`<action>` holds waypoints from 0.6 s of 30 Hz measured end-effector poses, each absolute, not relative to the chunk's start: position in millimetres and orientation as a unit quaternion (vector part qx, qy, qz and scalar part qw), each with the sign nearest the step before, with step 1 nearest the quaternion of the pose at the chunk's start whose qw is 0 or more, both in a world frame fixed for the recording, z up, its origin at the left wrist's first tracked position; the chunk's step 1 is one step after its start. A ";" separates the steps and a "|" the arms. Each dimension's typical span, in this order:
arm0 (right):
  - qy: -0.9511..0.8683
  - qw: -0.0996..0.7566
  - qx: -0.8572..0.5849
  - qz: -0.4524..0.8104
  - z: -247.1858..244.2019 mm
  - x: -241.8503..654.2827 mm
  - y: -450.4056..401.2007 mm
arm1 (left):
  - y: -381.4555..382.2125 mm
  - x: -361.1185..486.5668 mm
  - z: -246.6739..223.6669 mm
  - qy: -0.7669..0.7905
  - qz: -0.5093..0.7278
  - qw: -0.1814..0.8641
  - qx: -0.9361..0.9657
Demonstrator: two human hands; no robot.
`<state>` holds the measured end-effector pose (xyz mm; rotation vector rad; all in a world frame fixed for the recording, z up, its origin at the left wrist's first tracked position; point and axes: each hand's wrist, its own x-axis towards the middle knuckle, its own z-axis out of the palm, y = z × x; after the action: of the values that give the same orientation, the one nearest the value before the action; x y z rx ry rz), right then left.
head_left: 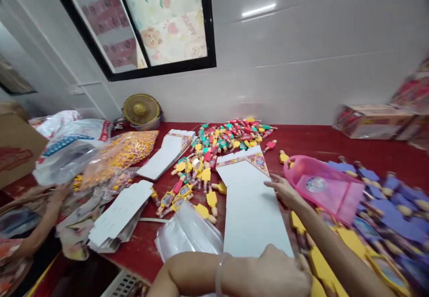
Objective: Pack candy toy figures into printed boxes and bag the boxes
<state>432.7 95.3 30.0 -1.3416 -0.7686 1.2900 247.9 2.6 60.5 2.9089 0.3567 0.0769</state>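
Observation:
A white die-cut card (253,212) with a printed strip along its top lies on the red table in front of me. My right hand (283,190) reaches over from the right, with its outstretched fingertips on the card's right edge near the top. Across the card's lower end lies my left hand (273,268), with a clear band round the wrist; its fingers point right and are hidden or blurred. Yellow plastic pieces (328,254) lie close beyond it. To the left of the card is a stack of clear plastic bags (189,232), partly behind my left forearm.
A pink tray (326,190) stands right, beside purple pieces (395,212). Small coloured pieces (228,138) are heaped behind the card. More white cards (120,212), a bag of yellow bits (120,154) and another person's arm (47,221) are left. Boxes (372,120) stand back right.

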 end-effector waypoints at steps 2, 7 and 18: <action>-0.386 0.488 -0.593 0.511 32.1 444.2 75.2 | 0.3 249.4 65.4 0.114 0.083 0.140 0.980; -0.491 0.464 -0.597 0.433 62.2 503.3 -10.1 | 120.7 214.3 110.4 0.390 0.301 0.103 0.864; -0.605 0.468 -0.629 0.139 135.5 543.4 -54.9 | 161.4 213.0 90.9 0.425 0.415 0.069 0.801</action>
<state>543.4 -54.9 135.5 -1.5430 -1.4828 0.3407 213.0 161.4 90.9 2.4113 1.2799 1.2505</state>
